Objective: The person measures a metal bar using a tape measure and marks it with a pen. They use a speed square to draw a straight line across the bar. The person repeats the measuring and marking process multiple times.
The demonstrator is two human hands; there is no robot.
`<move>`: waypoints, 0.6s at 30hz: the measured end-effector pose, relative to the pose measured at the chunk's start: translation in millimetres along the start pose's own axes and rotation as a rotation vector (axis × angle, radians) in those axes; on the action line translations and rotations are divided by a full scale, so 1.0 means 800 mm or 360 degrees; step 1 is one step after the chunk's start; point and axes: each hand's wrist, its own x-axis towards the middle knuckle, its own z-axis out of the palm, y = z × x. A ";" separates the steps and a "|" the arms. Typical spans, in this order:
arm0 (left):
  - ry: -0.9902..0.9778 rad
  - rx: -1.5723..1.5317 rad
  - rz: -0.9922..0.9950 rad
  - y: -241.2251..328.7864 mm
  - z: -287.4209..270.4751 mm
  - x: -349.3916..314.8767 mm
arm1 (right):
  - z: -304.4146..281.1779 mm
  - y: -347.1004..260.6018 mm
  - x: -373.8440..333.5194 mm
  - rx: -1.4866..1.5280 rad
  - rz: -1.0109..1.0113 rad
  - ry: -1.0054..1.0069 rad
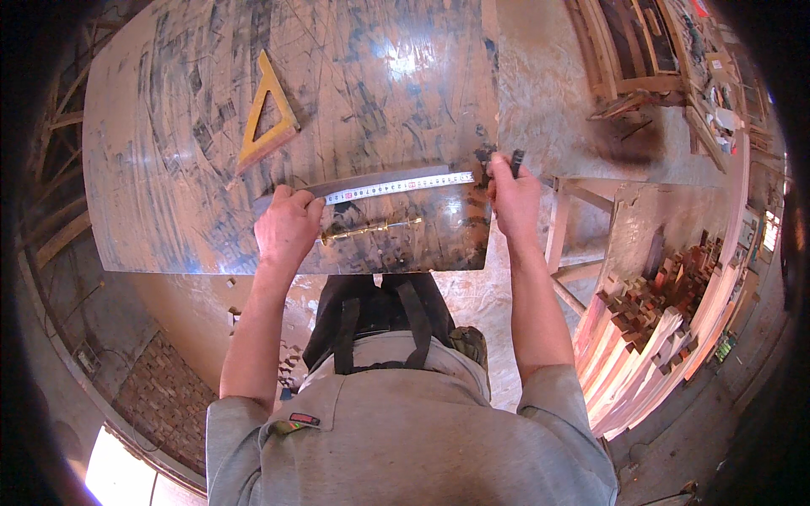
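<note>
My left hand (288,226) is closed at the left end of a white tape measure blade (396,185), pressing down near the table's front edge. The blade runs rightward along a grey-brown curved strip (371,180) lying on the table. Whether a tape case sits under my left fingers is hidden. Past the blade's right end, at the table's right edge, my right hand (513,198) is closed around a short black stick-like thing (518,162), perhaps a marker. A thin brass-coloured rod with knobs (375,228) lies just nearer to me than the blade.
A yellow triangular square (268,114) lies farther back on the scuffed brown table (186,93). To the right stand a wooden frame (582,190) and a stack of timber strips (633,363). More wooden pieces (641,51) are at the far right. Small blocks (164,388) cover the floor at lower left.
</note>
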 end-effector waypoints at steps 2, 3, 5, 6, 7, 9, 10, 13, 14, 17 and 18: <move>-0.0014 -0.0032 -0.0008 0.001 -0.003 0.000 | 0.006 -0.024 -0.015 0.0373 0.0067 -0.0020; -0.0021 -0.0036 -0.0006 0.002 -0.004 0.000 | 0.015 -0.022 -0.012 0.0442 -0.0087 0.0056; -0.0035 -0.0041 -0.0005 0.002 -0.006 0.000 | 0.011 -0.034 -0.021 0.0324 -0.0098 0.0031; -0.0033 -0.0043 -0.0002 0.000 -0.005 0.000 | 0.011 -0.038 -0.024 0.0265 -0.0103 0.0018; -0.0031 -0.0045 0.0000 -0.003 -0.004 0.001 | 0.012 -0.037 -0.024 0.0322 -0.0077 -0.0047; -0.0033 -0.0045 0.0006 -0.005 -0.004 0.001 | 0.019 -0.033 -0.026 0.0441 -0.0023 -0.0177; -0.0038 -0.0045 0.0010 -0.005 -0.005 0.001 | 0.025 -0.033 -0.028 0.0436 -0.0019 -0.0183; -0.0042 -0.0024 0.0015 -0.006 -0.007 0.002 | 0.046 -0.037 -0.034 0.0413 0.0083 -0.0224; -0.0044 -0.0017 0.0020 -0.005 -0.006 0.002 | 0.050 -0.032 -0.033 0.0413 0.0017 -0.0253; -0.0069 -0.0010 0.0014 -0.004 -0.008 0.004 | 0.060 -0.013 -0.023 0.0449 -0.0132 -0.0385; -0.0070 -0.0010 0.0019 -0.004 -0.008 0.004 | 0.061 -0.010 -0.021 0.0388 -0.0139 -0.0388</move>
